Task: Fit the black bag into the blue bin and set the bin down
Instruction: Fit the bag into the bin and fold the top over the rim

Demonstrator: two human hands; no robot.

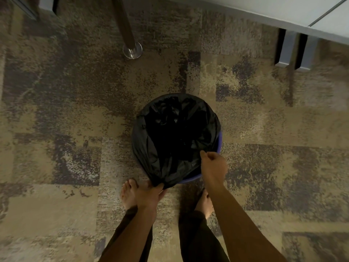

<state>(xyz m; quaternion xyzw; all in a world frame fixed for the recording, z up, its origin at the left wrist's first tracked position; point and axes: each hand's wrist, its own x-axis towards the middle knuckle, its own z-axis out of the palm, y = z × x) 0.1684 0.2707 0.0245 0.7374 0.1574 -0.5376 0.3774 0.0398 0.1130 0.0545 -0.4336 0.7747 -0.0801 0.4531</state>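
Observation:
The blue bin [190, 179] stands on the patterned carpet just in front of my bare feet; only slivers of its rim show at the near and right sides. The black bag [170, 133] lines it, hanging crumpled inside and folded over most of the rim. My left hand [151, 193] grips a bunched edge of the bag at the near left of the rim. My right hand [214, 165] pinches the bag's edge at the near right of the rim.
A chair or table leg with a round metal foot [132, 50] stands on the carpet beyond the bin. A grey furniture base [290, 50] is at the far right under a pale surface [283, 10]. My two feet [130, 195] stand close to the bin.

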